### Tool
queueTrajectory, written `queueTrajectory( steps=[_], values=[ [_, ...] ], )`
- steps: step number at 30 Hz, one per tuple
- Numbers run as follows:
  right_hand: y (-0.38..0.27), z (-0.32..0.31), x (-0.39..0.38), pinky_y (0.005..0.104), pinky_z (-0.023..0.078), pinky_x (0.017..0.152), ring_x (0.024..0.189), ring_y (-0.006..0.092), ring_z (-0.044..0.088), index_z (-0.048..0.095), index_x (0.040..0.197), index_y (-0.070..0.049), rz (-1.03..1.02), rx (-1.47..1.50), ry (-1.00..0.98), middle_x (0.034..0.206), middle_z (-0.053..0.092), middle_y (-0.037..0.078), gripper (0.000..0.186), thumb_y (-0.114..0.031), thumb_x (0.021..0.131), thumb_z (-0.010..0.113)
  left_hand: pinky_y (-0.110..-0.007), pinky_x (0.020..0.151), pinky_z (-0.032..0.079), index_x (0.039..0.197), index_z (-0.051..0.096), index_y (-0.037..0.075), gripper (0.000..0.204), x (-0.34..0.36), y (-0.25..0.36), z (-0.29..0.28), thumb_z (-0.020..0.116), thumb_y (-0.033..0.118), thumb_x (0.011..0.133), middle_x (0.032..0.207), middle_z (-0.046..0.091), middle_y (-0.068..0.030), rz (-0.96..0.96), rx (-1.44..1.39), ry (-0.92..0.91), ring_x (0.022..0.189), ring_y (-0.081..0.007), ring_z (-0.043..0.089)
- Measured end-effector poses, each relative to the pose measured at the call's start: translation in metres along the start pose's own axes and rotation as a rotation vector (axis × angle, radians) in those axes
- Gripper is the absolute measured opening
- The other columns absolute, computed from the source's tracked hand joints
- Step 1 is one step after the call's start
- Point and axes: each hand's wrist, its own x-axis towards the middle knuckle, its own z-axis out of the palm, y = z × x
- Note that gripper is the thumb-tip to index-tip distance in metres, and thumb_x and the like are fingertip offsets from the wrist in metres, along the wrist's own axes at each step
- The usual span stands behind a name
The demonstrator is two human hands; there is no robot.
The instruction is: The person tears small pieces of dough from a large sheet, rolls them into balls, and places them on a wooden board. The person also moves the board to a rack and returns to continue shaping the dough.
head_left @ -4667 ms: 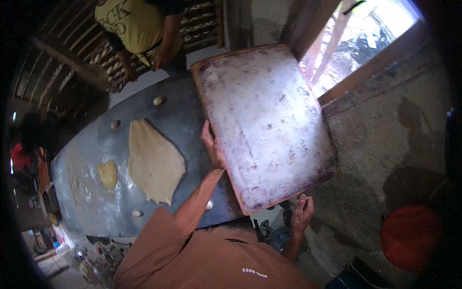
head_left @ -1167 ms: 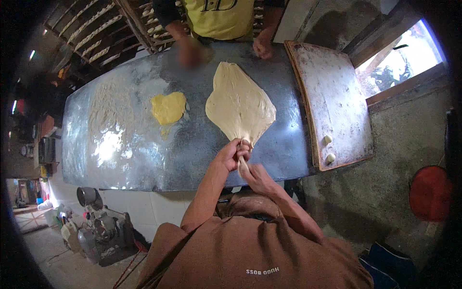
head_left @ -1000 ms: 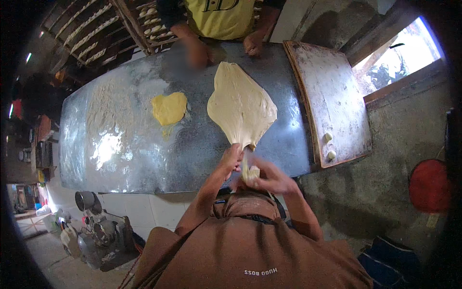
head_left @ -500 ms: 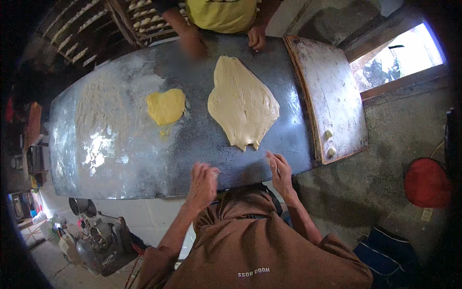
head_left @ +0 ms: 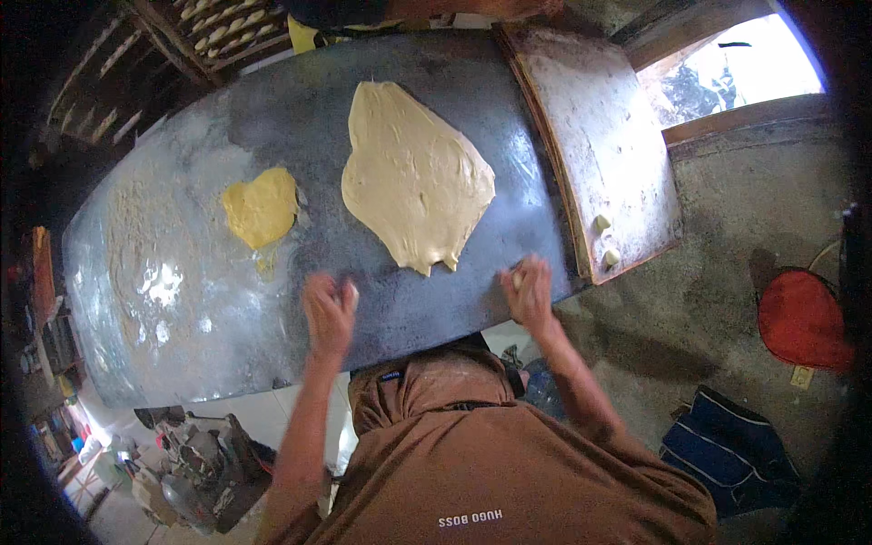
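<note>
A large pale sheet of dough [head_left: 418, 182] lies on the dark metal tabletop [head_left: 309, 118], its near edge ragged with small tabs. Left of it sits a smaller yellow, buttery-looking lump [head_left: 262, 209] with smears around it. My left hand [head_left: 329, 313] is curled above the near part of the table, below and left of the dough. A small pale bit shows by its thumb. My right hand [head_left: 529, 292] is closed too, near the table's front edge, right of the dough's tabs. Something pale and small shows among its fingers. Neither hand touches the sheet.
A worn board [head_left: 595, 136] with two small dough pieces [head_left: 607, 241] rests across the table's right end. Racks of pale dough pieces [head_left: 227, 27] stand behind. Another person's arm [head_left: 472, 9] is at the far edge. Machinery [head_left: 204, 463] stands at lower left; a red round object [head_left: 804, 320] is at right.
My hands have moved apart, the left further left and up, and both look more tightly closed. The other person has bent over or shifted at the far edge. The view has shifted slightly.
</note>
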Motion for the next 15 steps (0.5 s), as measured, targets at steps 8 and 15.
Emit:
queueTrajectory(
  steps=[8,15],
  values=[
    [-0.021,0.032,-0.001,0.0521,0.049,0.077,0.085,0.0403,0.057,0.051,0.097,0.0,0.389,0.594,-0.005,0.09,0.055,0.022,0.017,-0.014,0.094,0.061,-0.046,0.078,0.042,0.097,0.046,-0.002,0.02,-0.037,0.038,0.041,0.063,0.006,0.089,0.091,0.047,-0.0178,-0.004,-0.162,-0.009,0.085,-0.0357,0.05],
    [-0.02,0.018,0.066,0.056,0.043,0.075,0.083,0.0432,0.054,0.054,0.098,0.005,-0.341,-0.24,0.158,0.089,0.053,0.023,0.02,-0.007,0.086,0.066,-0.047,0.075,0.04,0.093,0.046,0.001,0.02,0.011,0.067,0.058,0.065,0.001,0.088,0.089,0.045,-0.0174,-0.149,-0.178,0.201,0.083,-0.0342,0.049]
  ],
)
